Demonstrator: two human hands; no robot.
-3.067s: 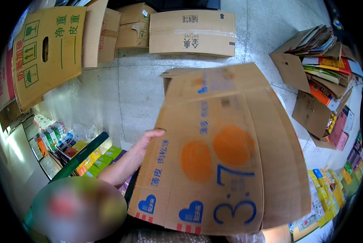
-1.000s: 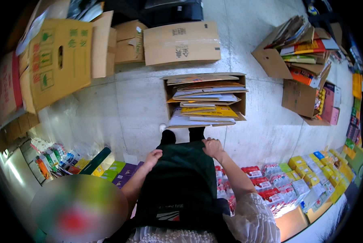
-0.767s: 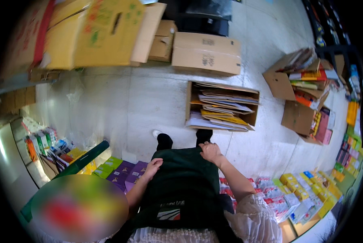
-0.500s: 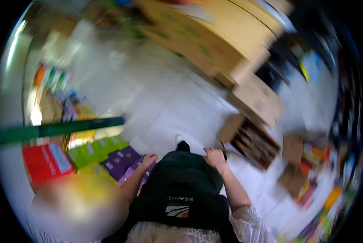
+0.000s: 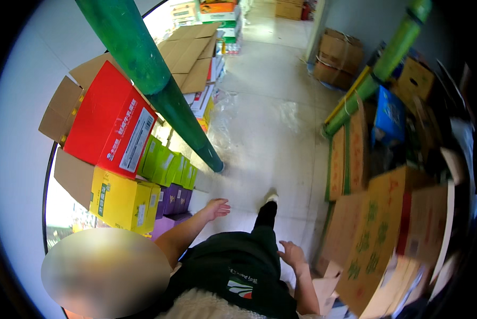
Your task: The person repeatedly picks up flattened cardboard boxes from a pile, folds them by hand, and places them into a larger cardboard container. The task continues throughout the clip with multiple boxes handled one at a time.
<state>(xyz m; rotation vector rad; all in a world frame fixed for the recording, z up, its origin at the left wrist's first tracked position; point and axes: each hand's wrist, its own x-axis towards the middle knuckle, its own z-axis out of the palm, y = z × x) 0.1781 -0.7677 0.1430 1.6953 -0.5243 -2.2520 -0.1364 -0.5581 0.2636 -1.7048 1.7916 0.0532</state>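
Standing in a shop aisle, both hands empty and held out at the sides. Left hand (image 5: 217, 208) spread loosely, fingers apart, hovering over the pale floor (image 5: 270, 122) just right of the purple cartons (image 5: 175, 199), not touching them. Right hand (image 5: 291, 254) also open with fingers splayed, low on the near right, close to the flattened brown cardboard sheets (image 5: 376, 239) leaning there, apart from them. Dark apron (image 5: 238, 266) between the two arms, one dark trouser leg with a white shoe (image 5: 271, 198) stepping forward onto the floor. On the left, a yellow carton (image 5: 122, 201) beneath a red carton (image 5: 111, 127), green cartons (image 5: 169, 166) behind the purple ones. Slanting green pole (image 5: 153, 80) ending at the floor just beyond the left hand. Farther right, a second green pole (image 5: 382, 69) and a blue box (image 5: 390, 117). Brown boxes (image 5: 336, 56) far down the aisle
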